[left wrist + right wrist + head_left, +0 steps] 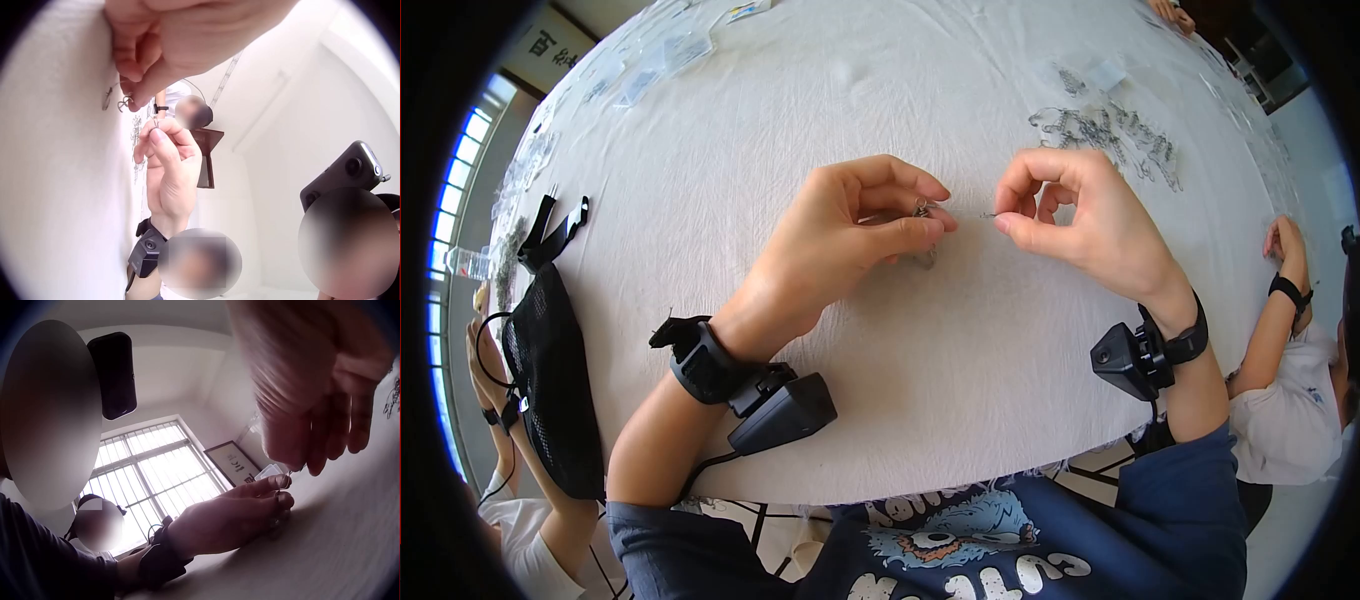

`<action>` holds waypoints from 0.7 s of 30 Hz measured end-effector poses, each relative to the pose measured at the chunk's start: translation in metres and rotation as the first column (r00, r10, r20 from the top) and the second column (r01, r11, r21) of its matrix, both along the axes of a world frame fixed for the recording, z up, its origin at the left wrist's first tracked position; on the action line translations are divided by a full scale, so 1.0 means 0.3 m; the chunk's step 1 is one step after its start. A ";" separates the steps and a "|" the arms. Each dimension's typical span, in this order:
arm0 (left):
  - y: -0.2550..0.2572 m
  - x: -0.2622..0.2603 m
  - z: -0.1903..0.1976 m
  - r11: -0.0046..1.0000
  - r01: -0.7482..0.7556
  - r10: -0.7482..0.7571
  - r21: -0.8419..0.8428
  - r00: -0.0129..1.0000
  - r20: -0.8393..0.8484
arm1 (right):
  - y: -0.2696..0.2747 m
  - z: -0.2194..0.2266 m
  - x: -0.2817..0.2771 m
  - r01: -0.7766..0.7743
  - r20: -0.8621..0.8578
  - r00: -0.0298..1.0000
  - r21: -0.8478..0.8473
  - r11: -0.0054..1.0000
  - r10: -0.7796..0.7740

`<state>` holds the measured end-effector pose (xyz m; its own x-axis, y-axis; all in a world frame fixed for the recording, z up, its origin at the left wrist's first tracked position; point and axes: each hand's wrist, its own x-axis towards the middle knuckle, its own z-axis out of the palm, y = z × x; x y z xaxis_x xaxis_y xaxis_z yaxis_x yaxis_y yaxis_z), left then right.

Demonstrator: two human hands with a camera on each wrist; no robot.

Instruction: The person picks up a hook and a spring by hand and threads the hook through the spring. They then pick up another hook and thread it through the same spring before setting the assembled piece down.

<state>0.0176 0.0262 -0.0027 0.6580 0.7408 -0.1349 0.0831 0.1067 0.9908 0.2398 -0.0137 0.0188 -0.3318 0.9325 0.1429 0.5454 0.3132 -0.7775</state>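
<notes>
Over the middle of the cloth-covered table, my left hand (840,225) pinches small silvery wire pieces (922,208) between thumb and fingers. The left wrist view shows a curled wire loop (125,104) at those fingertips, with another thin looped bit (107,99) hanging beside it. To the right, my right hand (1090,215) holds a tiny thin dark metal piece (988,215) between thumb and index finger, its end pointing toward the left hand. A short gap separates the two hands in the head view. The exact kind of these wire pieces I cannot tell.
A loose pile of dark wire pieces (1110,130) lies beyond my right hand. Clear plastic packets (665,65) are at the far left. A black mesh bag (550,380) and a black tool (550,230) lie at the left edge. Other people sit on both sides.
</notes>
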 end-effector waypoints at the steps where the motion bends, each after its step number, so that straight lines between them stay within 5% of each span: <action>1: 0.001 -0.001 0.000 1.000 -0.002 0.002 -0.016 1.000 0.010 | 0.001 -0.001 0.001 -0.016 0.017 1.000 0.014 1.000 0.016; 10: 0.006 -0.003 -0.014 1.000 -0.017 0.017 0.016 0.999 0.035 | -0.007 0.016 -0.010 -0.042 0.089 0.994 -0.172 0.984 0.058; 21: 0.003 -0.009 -0.003 0.994 0.074 -0.075 0.074 0.997 0.005 | -0.003 -0.007 -0.002 -0.089 -0.079 0.994 -0.197 0.976 0.075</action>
